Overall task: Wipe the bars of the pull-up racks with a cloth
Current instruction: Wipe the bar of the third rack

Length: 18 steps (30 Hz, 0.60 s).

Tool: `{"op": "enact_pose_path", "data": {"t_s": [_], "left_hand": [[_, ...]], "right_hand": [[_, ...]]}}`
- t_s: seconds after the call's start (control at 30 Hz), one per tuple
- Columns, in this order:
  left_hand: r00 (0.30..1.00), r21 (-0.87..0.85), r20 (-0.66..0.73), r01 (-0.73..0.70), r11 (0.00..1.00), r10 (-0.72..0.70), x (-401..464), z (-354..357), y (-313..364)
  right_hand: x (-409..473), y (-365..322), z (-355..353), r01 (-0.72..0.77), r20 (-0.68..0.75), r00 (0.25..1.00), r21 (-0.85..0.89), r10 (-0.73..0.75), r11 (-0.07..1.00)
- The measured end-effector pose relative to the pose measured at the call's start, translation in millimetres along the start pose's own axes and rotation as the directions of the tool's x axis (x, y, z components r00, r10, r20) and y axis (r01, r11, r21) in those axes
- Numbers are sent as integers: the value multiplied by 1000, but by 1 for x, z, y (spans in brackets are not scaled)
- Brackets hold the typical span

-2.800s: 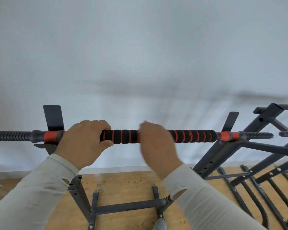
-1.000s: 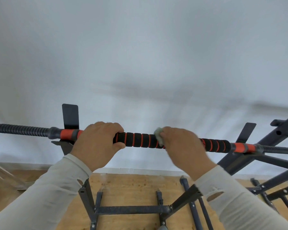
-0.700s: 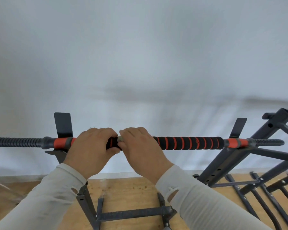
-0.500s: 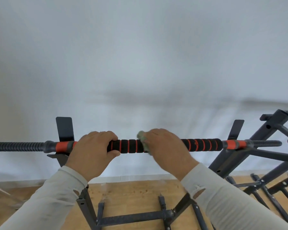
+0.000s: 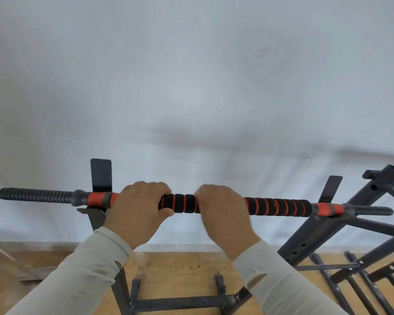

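While stroking back along the grip, right hand (image 5: pixel 223 212) now sits mid-bar, fingers curled over top of the bar (image 5: pixel 278 206), motion-blurred; was further right half a sec ago and hard against the left hand before that, so clearly still scrubbing to & fro. Cloth not visible now, prob. tucked under the right palm against the foam; a pale corner showed at the fingertips moments earlier, can't confirm now. Left hand (image 5: pixel 139 208) unchanged, wrapped tight round the bar near the left orange band, thumb underneath, steadying. Bar lies across the uprights of the rack (image 5: pixel 100 176), ends poking out both sides. Means: centre foam section getting repeat passes; right-hand stretch, orange ends & ribbed tips prob. still to do. Further off, second rack (image 5: pixel 323 233) at right looks untouched, plain white wall (image 5: pixel 191 87) behind.
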<state>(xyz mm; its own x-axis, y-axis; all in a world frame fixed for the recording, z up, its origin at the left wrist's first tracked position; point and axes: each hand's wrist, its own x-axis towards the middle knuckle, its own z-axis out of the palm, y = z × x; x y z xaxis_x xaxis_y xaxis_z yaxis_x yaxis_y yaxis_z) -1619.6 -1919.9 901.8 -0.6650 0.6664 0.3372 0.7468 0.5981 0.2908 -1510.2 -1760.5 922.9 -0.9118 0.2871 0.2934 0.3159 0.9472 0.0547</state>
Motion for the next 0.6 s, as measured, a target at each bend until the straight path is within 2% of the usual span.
{"op": "enact_pose_path", "data": {"t_s": [0.1,0.2,0.27,0.37,0.43,0.53,0.6], "left_hand": [[1000,-9,10,6,1000,-6,1,0,-1],[1000,-16,18,13,1000,-12,2,-3,0],[1000,-16,19,20,1000,-19,0,-4,2],[999,-2,26,31,1000,-31,-2,-4,4],[999,10,29,42,999,-43,-3,-5,6],[996,12,49,74,997,-74,-3,-8,10],[993,8,71,92,996,-92,-2,-9,11]], "right_hand": [[12,-19,8,80,-50,996,89,-76,993],[5,1,17,255,-109,965,171,-239,952],[-3,21,16,300,-109,954,250,-281,921],[-1,40,9,296,-24,951,346,-307,890],[-1,53,4,286,-19,953,375,-301,882],[-9,86,-6,234,-7,970,306,-243,923],[-15,108,-11,143,26,988,219,-152,965]]}}
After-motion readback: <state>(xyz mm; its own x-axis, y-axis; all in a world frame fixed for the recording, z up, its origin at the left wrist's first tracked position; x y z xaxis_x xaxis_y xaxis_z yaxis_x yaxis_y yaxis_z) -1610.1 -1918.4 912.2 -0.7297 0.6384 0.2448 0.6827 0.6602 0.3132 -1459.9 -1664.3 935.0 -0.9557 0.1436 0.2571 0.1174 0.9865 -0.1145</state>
